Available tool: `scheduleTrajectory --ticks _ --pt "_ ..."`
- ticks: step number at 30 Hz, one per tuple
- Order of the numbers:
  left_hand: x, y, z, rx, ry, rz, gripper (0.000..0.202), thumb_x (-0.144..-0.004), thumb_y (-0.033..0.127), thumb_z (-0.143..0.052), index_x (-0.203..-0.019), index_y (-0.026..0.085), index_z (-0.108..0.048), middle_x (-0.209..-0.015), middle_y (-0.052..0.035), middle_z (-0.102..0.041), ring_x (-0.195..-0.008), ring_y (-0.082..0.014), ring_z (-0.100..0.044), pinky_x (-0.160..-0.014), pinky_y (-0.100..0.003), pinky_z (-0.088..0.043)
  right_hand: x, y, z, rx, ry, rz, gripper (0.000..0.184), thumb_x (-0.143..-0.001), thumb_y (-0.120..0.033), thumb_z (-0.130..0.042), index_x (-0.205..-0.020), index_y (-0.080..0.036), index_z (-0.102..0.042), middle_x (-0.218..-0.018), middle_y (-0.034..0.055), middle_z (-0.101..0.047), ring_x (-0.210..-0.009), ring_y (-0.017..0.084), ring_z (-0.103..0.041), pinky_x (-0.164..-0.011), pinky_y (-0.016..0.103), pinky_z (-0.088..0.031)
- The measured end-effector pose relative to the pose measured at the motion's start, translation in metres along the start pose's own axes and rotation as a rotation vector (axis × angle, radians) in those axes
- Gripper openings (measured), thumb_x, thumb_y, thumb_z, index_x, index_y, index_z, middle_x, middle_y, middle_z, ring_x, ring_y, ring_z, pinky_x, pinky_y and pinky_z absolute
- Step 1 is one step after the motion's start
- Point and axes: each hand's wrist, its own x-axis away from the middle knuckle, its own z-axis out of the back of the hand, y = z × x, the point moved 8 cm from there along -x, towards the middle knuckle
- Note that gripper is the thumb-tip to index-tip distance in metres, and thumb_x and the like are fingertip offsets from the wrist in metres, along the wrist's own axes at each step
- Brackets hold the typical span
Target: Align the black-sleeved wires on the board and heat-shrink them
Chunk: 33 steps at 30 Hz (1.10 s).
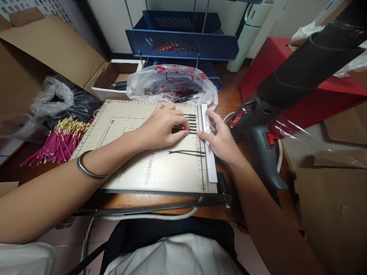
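Observation:
My left hand (168, 124) lies on the cream gridded board of a paper cutter (169, 173), thumb and forefinger pinched together over a row of short black wires (192, 124). The wires' ends stick out to the right, towards the cutter's white edge strip (210, 164); their other ends are hidden under my palm. Across that strip rests my right hand (220, 137), fingers apart, its thumb reaching over to the wire ends and its forefinger at the strip's far part. Nearer me, a separate pair of black wires (186, 152) lies on the board, reaching the strip.
A heat gun (258, 130) stands close on the right, before a red box (258, 76). Magenta wires with gold ends (61, 141) are heaped at left beside an open carton (57, 49). Behind the board sit a plastic bag (172, 80) and a blue rack (183, 44).

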Motion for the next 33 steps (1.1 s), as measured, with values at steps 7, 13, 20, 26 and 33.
scheduleTrajectory --ticks 7,13,20,26,33 --pt "0.001 -0.003 0.000 0.011 0.052 -0.029 0.021 -0.099 0.033 -0.064 -0.089 0.020 -0.078 -0.089 -0.0052 -0.076 -0.093 -0.0251 -0.055 -0.091 -0.043 -0.032 -0.007 0.012 0.006 0.000 0.014 0.040 0.081 -0.074 -0.022 -0.072 -0.152 -0.022 -0.047 -0.166 0.0141 -0.055 -0.156 0.033 -0.052 -0.135 0.057 -0.037" --pt "0.002 -0.003 0.001 0.020 0.068 -0.037 0.023 -0.099 0.035 -0.064 -0.089 0.020 -0.078 -0.088 -0.0051 -0.076 -0.091 -0.0247 -0.055 -0.089 -0.043 -0.031 -0.009 0.016 0.008 0.037 0.021 0.072 0.077 -0.078 -0.021 -0.071 -0.152 -0.024 -0.049 -0.164 0.0121 -0.057 -0.154 0.031 -0.055 -0.133 0.056 -0.041" --pt "0.004 0.004 0.006 0.031 0.090 -0.082 0.022 -0.098 0.036 -0.066 -0.088 0.020 -0.077 -0.088 -0.0044 -0.076 -0.090 -0.0242 -0.055 -0.088 -0.042 -0.030 -0.008 0.012 0.007 0.046 -0.016 0.087 0.080 -0.073 -0.019 -0.069 -0.151 -0.026 -0.049 -0.162 0.0104 -0.059 -0.157 0.032 -0.051 -0.134 0.058 -0.039" --pt "0.008 0.028 -0.001 0.090 -0.026 -0.192 0.023 -0.099 0.040 -0.069 -0.090 0.020 -0.078 -0.087 -0.0033 -0.075 -0.087 -0.0224 -0.054 -0.087 -0.041 -0.030 -0.004 0.004 0.006 0.040 -0.026 0.095 0.082 -0.071 -0.021 -0.068 -0.149 -0.028 -0.046 -0.164 0.0098 -0.056 -0.159 0.029 -0.049 -0.135 0.056 -0.037" --pt "0.009 0.035 -0.004 0.098 -0.120 -0.240 0.020 -0.100 0.031 -0.064 -0.090 0.020 -0.077 -0.086 -0.0031 -0.075 -0.086 -0.0214 -0.052 -0.084 -0.040 -0.027 -0.003 0.002 0.005 0.076 -0.049 0.093 0.082 -0.072 -0.025 -0.071 -0.150 -0.029 -0.046 -0.163 0.0098 -0.057 -0.158 0.030 -0.049 -0.136 0.057 -0.034"
